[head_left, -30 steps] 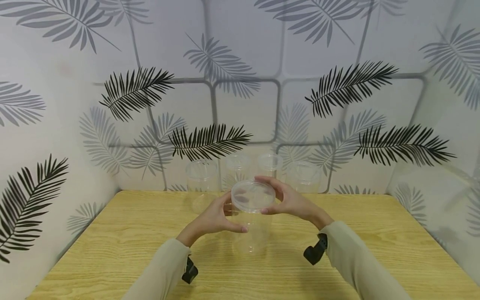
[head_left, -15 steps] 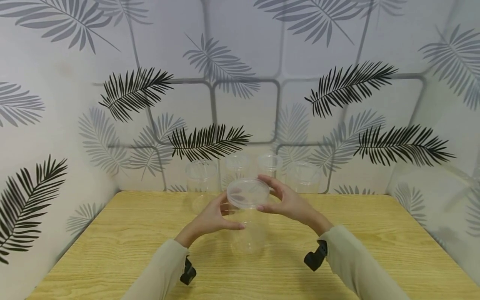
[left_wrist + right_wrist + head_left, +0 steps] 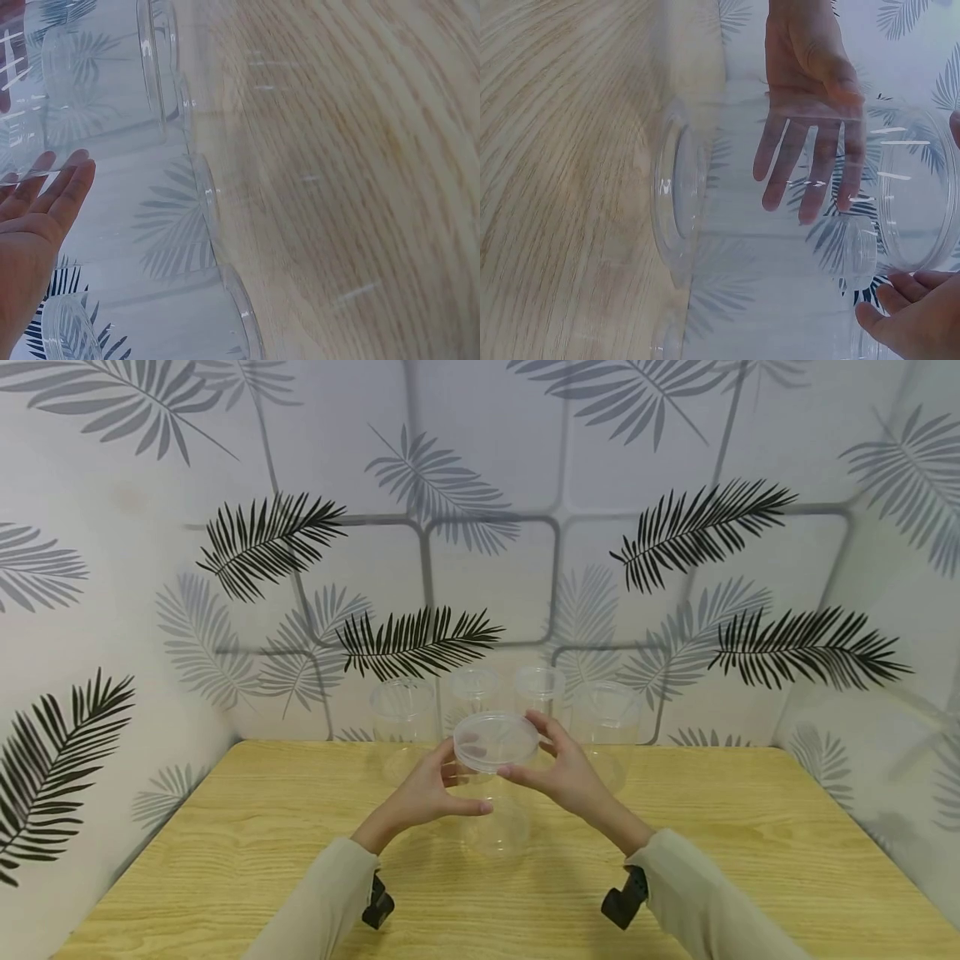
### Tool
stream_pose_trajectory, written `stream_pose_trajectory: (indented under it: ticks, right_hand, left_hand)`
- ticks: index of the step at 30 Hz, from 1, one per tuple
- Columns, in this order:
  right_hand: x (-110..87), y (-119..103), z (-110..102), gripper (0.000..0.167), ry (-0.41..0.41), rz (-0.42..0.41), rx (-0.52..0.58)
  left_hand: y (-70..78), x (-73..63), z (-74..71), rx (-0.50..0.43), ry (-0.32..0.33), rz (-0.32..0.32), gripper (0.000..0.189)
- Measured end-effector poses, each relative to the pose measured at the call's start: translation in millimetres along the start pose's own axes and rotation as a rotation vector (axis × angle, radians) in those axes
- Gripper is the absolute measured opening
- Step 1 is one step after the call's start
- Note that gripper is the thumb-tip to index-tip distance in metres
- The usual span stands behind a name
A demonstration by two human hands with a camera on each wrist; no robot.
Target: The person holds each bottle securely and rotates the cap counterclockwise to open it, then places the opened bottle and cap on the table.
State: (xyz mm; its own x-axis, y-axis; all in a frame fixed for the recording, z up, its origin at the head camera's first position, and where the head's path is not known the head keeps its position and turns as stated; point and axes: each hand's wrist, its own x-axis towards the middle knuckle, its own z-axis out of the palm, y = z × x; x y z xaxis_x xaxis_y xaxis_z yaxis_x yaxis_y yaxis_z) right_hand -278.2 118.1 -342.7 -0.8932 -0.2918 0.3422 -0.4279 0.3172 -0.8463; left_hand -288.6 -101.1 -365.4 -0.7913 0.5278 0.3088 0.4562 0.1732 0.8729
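A clear plastic jar (image 3: 497,831) with a round translucent lid (image 3: 495,742) stands upright between both hands, mid-table. My left hand (image 3: 420,793) holds the jar's body from the left, thumb across the front and fingers behind. Through the clear wall, the right wrist view shows this left hand (image 3: 810,97) with its fingers spread along the jar. At the lid's right side my right hand (image 3: 573,777) grips the rim, thumb in front and fingers behind. The right hand (image 3: 922,319) also appears beside the lid (image 3: 919,191) there. Whether the jar's base touches the table cannot be told.
Several more clear lidded jars stand in a row behind, such as the back-left jar (image 3: 402,722) and the back-right jar (image 3: 609,714). The wood-grain table (image 3: 300,835) ends at a leaf-patterned backdrop (image 3: 487,585).
The jar and lid have shifted slightly left and up. My right thumb has moved left along the lid's front rim, and the right wrist has dropped a little. The left hand has barely moved.
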Motion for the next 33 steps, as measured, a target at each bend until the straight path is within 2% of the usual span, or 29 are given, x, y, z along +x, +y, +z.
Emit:
stream_pose_trajectory:
  ticks: [5, 10, 17, 26, 33]
  right_hand:
    - [-0.5, -1, 2, 0.083, 0.017, -0.005, -0.024]
    - [-0.1, -1, 0, 0.082, 0.003, -0.005, -0.020]
    - [2.3, 3, -6, 0.081, -0.065, -0.019, 0.053]
    - [9.5, 11, -16, 0.077, -0.175, -0.058, 0.190]
    - [15.0, 12, -26, 0.076, -0.339, -0.046, 0.278]
  left_hand:
    - [-17.8, 4.1, -0.4, 0.018, 0.006, 0.010, 0.088]
    - [-18.2, 4.6, 0.3, 0.033, 0.010, 0.015, 0.088]
    - [-19.2, 4.9, 0.7, 0.037, 0.013, 0.029, 0.088]
    - [-17.1, 5.4, 0.2, 0.049, 0.011, 0.015, 0.089]
    - [-15.7, 3.5, -3.3, 0.013, -0.038, 0.005, 0.087]
